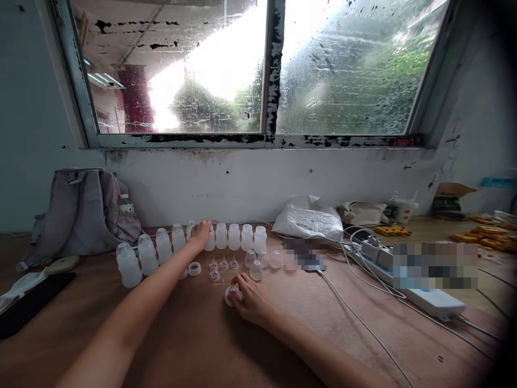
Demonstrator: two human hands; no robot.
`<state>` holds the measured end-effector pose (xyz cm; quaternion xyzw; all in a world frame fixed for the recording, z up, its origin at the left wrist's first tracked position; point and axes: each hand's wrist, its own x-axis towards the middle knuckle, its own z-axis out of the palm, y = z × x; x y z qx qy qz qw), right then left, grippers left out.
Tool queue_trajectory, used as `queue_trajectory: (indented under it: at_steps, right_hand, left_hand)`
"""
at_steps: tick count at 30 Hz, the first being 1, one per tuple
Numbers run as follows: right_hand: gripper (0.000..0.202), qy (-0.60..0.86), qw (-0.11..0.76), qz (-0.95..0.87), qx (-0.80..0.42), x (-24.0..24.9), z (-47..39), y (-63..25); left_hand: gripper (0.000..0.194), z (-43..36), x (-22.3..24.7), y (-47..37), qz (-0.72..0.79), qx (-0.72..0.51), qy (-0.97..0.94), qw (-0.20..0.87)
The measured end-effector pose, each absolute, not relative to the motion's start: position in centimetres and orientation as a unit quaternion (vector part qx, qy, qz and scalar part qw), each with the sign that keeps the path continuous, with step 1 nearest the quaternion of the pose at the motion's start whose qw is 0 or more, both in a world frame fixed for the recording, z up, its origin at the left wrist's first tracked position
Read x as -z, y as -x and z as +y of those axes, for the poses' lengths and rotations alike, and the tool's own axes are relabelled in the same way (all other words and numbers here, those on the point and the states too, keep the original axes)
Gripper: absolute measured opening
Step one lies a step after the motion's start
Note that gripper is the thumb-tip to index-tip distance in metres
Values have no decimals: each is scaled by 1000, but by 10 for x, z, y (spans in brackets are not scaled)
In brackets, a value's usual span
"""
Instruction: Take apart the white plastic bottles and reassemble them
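On the table, some bottles are standing capped, others still open, left hand curling round one, right hand pinching a ring.

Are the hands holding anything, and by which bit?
The right hand holds a clear ring by its edge. The left hand is at the top of a frosted bottle; whether it grips is unclear.

Backlit shot: daylight came through window, glare blown out white on both panes, wall below dim. Soft shadow spread from right hand toward table's near edge. Wide-angle stretch, black right-side vignette. Yellow pieces, table's far right corner, seemed blurred.
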<state>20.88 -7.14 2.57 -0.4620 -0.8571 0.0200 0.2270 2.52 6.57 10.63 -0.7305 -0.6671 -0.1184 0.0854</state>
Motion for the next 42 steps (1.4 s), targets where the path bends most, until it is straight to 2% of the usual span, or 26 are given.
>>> queue_trajectory:
  at_steps: [6, 10, 12, 15, 21, 31, 36, 42]
  right_hand:
    - [9, 439, 264, -857, -51, -22, -68, -211]
    - [3, 413, 310, -853, -80, -19, -65, -210]
    - [5, 392, 337, -851, -90, -19, -66, -208]
    - [5, 355, 366, -854, -107, -21, -71, -204]
    - [7, 335, 377, -852, -138, -19, -79, -197]
    - [19, 334, 342, -870, -125, -11, -78, -191]
    - [16, 347, 349, -863, -118, -11, -78, -191]
    - [16, 418, 354, -833, -75, -17, -69, -198]
  left_hand:
    - [22, 43, -119, -34, -629, 161, 753, 105]
    - [22, -12, -101, -39, -569, 184, 796, 99]
    - [22, -47, -80, -38, -535, 182, 821, 77]
    - [25, -89, -47, -33, -430, 254, 866, -13]
    - [34, -110, -26, -22, -415, 322, 847, -79]
    - [40, -108, -23, -14, -417, 275, 866, 15]
    - [31, -105, -26, -6, -426, 261, 864, 61]
    - [29, -85, -30, 22, -522, 249, 807, 124]
